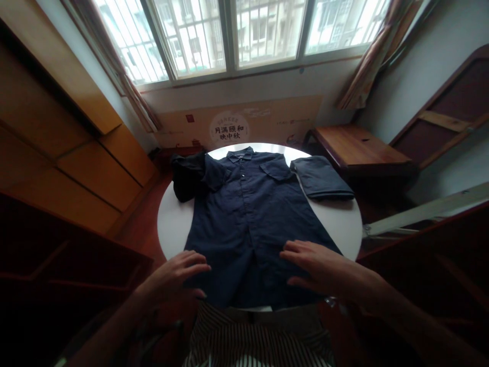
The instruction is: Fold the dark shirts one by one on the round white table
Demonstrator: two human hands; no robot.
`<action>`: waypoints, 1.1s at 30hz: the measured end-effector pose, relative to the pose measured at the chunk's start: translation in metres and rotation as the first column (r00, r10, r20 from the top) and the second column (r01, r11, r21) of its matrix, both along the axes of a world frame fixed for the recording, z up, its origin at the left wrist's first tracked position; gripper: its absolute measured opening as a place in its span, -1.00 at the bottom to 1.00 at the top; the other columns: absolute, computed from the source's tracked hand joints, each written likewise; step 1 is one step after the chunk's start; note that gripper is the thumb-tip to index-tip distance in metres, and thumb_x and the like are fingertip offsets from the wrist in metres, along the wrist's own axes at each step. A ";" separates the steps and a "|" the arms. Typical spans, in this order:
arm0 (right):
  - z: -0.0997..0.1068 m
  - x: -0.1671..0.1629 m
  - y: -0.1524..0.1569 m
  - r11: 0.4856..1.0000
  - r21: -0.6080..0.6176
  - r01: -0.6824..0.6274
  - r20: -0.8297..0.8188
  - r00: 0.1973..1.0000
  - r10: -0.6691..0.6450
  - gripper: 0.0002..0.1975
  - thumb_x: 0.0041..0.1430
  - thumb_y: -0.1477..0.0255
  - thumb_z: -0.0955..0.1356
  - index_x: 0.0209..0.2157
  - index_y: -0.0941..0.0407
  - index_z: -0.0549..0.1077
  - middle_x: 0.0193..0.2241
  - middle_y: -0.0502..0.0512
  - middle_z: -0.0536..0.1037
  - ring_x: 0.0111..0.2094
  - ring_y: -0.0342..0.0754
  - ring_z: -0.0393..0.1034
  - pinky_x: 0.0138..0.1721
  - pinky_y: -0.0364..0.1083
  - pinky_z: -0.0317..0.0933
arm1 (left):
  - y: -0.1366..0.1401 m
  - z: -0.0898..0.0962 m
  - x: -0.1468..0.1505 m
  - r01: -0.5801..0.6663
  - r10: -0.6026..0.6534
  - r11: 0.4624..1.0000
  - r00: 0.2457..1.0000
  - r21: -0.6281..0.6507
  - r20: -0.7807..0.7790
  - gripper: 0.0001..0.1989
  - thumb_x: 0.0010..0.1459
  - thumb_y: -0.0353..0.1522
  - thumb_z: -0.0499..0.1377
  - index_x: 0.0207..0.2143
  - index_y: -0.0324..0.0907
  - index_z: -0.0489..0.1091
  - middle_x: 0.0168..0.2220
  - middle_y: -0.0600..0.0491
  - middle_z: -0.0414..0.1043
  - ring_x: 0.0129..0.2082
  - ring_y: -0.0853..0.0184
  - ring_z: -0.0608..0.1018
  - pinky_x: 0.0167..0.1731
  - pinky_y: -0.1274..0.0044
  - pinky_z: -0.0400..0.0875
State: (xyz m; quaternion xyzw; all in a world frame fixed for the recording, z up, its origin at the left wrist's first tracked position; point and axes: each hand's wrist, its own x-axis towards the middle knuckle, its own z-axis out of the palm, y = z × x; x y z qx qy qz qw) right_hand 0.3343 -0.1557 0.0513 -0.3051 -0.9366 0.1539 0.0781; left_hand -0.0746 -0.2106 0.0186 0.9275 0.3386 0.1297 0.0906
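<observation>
A dark navy button-up shirt [244, 219] lies spread front side up, its collar toward the window and its hem near me. Its left-hand sleeve reaches toward a black bundle of cloth. My left hand [183, 272] is over the lower left edge of the shirt, fingers apart and holding nothing. Over the lower right part of the shirt is my right hand [305, 262], also with fingers spread and nothing in them. Whether either hand touches the fabric, I cannot tell.
Under the shirt stands a round white table [170, 229]. The black cloth bundle [187, 176] sits at its left edge, and a folded dark garment [321, 176] at its right. A wooden side table [359, 145] is at the back right, with orange cabinets [76, 158] on the left.
</observation>
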 end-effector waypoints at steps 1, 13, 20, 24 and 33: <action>-0.015 0.013 -0.013 0.999 -0.021 -0.025 0.002 1.000 0.025 -0.60 0.08 0.36 0.49 -0.02 0.09 0.48 -0.10 0.16 0.53 -0.12 0.05 0.45 -0.11 0.00 0.37 | -0.013 -0.007 -0.003 -0.007 0.007 1.000 1.000 0.013 -0.027 -0.50 0.15 -0.20 0.32 0.11 -0.11 0.36 -0.02 -0.09 0.45 -0.07 0.21 0.50 -0.10 0.39 0.50; -0.050 -0.055 -0.083 0.977 0.213 -0.031 -0.161 0.985 0.066 -0.79 0.35 0.41 0.28 -0.10 0.21 0.48 -0.17 0.23 0.53 -0.10 0.07 0.40 -0.10 0.05 0.37 | -0.034 -0.026 -0.006 -0.001 0.016 0.993 0.992 0.118 -0.126 -0.58 0.21 -0.48 0.22 0.12 -0.10 0.37 0.00 -0.07 0.44 -0.06 0.22 0.49 -0.08 0.35 0.50; -0.058 -0.101 -0.078 0.958 0.259 -0.124 0.017 0.992 0.124 -0.78 0.35 0.35 0.30 -0.17 0.22 0.47 -0.19 0.21 0.50 -0.14 0.07 0.34 -0.16 0.02 0.29 | -0.034 -0.024 -0.005 -0.018 0.030 0.994 0.993 0.109 -0.114 -0.64 0.22 -0.45 0.22 0.07 -0.11 0.40 -0.06 -0.05 0.45 -0.13 0.25 0.51 -0.13 0.39 0.51; -0.056 -0.099 -0.077 0.960 0.245 -0.134 0.014 0.991 0.135 -0.79 0.39 0.37 0.25 -0.20 0.18 0.46 -0.21 0.16 0.49 -0.18 0.04 0.32 -0.19 0.00 0.26 | -0.034 -0.017 -0.003 -0.011 0.018 0.997 0.996 0.077 -0.086 -0.64 0.22 -0.35 0.24 0.08 -0.13 0.40 -0.06 -0.07 0.45 -0.13 0.22 0.50 -0.15 0.38 0.50; -0.061 -0.104 -0.074 0.922 0.347 -0.174 0.116 0.983 0.141 -0.95 0.23 0.55 0.37 -0.25 0.24 0.46 -0.28 0.16 0.46 -0.26 0.02 0.30 -0.31 -0.04 0.21 | -0.028 -0.016 0.005 0.005 -0.001 0.996 0.999 0.091 -0.044 -0.71 0.25 -0.33 0.21 0.03 -0.13 0.44 -0.13 -0.07 0.46 -0.18 0.24 0.50 -0.18 0.39 0.48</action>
